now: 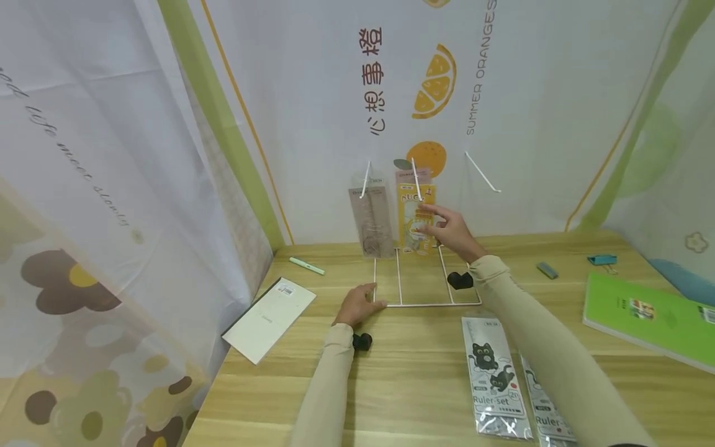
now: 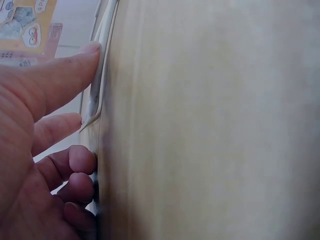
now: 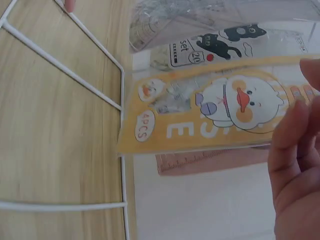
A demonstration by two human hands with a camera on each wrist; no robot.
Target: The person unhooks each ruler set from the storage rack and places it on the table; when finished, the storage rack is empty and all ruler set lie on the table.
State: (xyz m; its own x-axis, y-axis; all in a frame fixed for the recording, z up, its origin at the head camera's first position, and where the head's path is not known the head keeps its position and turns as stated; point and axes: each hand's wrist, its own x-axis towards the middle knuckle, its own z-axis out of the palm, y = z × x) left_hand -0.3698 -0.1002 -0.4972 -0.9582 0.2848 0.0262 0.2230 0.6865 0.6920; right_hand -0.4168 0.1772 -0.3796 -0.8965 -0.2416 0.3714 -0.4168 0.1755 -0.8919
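Two ruler packs already hang on the rack (image 1: 427,292): the right hand (image 1: 454,233) pinches the yellow pack (image 1: 416,214) on its hook, the left hand (image 1: 357,305) steadies the base with relaxed fingers, and two packs (image 1: 494,385) wait on the desk (image 1: 413,385).

On the white backdrop curtain (image 1: 335,93), beside the printed orange slice (image 1: 435,82): "SUMMER ORANGES" running vertically, and left of the slice the Chinese characters "心想事橙". Printed on the clear cat-pattern packet (image 1: 494,380) lying on the wooden table (image 1: 413,385): "Ruler set". Printed on the yellow duck-pattern packet (image 3: 215,112): "4PCS". On the hanging cat-print packet (image 3: 210,42) above the yellow one: "set" and "20".
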